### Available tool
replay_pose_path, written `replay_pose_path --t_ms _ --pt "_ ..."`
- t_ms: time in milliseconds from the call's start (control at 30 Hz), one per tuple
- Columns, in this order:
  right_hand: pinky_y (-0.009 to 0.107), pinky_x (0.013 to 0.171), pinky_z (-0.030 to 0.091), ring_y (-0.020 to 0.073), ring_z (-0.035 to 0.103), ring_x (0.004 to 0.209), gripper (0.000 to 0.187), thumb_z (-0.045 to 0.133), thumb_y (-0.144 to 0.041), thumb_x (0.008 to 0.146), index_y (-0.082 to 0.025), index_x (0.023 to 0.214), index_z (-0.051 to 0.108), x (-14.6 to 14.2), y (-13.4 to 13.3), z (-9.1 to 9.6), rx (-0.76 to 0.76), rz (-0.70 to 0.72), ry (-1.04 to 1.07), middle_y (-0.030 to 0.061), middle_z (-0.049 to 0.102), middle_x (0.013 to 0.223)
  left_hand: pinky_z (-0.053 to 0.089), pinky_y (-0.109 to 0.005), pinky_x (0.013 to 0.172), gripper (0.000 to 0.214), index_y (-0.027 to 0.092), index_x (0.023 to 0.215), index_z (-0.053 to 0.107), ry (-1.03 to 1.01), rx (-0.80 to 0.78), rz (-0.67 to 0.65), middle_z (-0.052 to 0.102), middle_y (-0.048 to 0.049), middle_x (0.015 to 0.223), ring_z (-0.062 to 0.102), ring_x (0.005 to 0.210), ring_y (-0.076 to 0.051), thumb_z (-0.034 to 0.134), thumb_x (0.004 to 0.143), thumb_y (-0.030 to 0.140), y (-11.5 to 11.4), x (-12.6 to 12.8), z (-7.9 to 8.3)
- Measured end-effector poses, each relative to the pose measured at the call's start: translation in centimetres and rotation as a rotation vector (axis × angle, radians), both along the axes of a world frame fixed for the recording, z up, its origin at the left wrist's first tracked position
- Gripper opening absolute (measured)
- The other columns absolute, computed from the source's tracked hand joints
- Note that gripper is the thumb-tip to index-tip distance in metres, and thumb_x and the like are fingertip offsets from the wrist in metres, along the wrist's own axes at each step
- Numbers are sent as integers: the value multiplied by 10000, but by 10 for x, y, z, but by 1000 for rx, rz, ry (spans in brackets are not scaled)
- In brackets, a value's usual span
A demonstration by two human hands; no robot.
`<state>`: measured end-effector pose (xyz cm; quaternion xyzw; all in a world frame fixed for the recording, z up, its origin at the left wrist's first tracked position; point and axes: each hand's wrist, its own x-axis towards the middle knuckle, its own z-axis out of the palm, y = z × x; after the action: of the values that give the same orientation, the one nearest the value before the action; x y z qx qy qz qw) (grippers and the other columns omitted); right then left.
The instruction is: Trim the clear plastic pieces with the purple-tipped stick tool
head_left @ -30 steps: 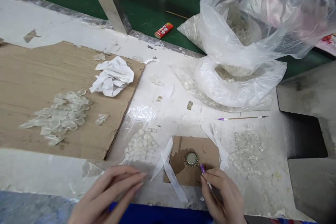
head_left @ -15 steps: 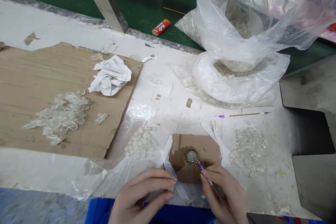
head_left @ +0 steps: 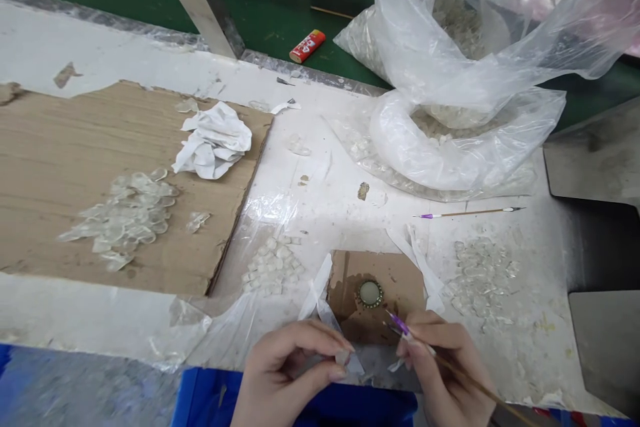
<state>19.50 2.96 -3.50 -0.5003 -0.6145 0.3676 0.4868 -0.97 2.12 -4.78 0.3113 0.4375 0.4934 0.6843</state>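
A small round piece with a pale flat centre and a beaded dark-gold rim (head_left: 370, 293) lies on a small brown cardboard pad (head_left: 360, 330). My left hand (head_left: 300, 367), left of the pad's near edge, pinches a small translucent piece (head_left: 343, 357) between thumb and fingertips. In my right hand (head_left: 440, 360) is a thin brush with a purple ferrule (head_left: 399, 322), its tip a little right of and below the round piece, not touching it. A second dark pointed tip shows beneath the brush; what it belongs to is unclear.
Small whitish squares (head_left: 273, 267) lie left of the pad, clear pieces (head_left: 483, 280) right. Another brush (head_left: 470, 213) lies behind. Cardboard (head_left: 100, 140) carries clear ovals (head_left: 130, 217) and crumpled white paper (head_left: 215, 140). Plastic bags (head_left: 450, 147) and a red lighter-like object (head_left: 307, 47) are farther back.
My right hand has drawn the brush tip off the round piece, toward the near right. The translucent piece in my left fingers now shows more clearly. The view has shifted slightly.
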Motion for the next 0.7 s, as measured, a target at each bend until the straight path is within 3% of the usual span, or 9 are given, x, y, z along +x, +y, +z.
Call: replay_pose_path --t_ms 100,200,433,567,700 --pt "209 427 451 172 644 588 158 541 -286 1122 -277 1084 694 -6 -3 5 -63 26 255 7 655 688 689 -230 717 179 333 867 915 -93 -69 28 908 -11 851 854 780 -202 947 825 162 1 3 0" --pt "233 459 482 157 581 529 162 556 -325 1116 -267 1061 698 -12 -3 9 -89 63 347 -11 605 653 686 -213 718 177 340 861 913 -162 -99 17 905 10 828 849 766 -179 959 821 175 0 7 2" --pt "246 484 480 162 568 527 161 516 -290 1123 -263 1070 666 -18 1 17 -84 125 307 -17 593 613 667 -177 706 123 318 804 907 -249 -191 74 898 26 785 829 712 -137 1006 774 252 -3 14 12" --pt "244 473 454 171 572 544 157 524 -294 1120 -268 1076 672 -19 0 17 -97 142 289 -5 612 617 643 -157 670 159 292 737 895 -228 -263 165 875 32 713 805 657 -117 1049 699 301 -2 21 21" --pt "238 483 458 159 573 543 155 539 -309 1118 -269 1058 677 -17 -1 16 -124 166 283 -3 635 639 654 -175 654 172 286 722 892 -197 -263 164 868 20 691 801 634 -132 1055 682 324 -3 22 24"
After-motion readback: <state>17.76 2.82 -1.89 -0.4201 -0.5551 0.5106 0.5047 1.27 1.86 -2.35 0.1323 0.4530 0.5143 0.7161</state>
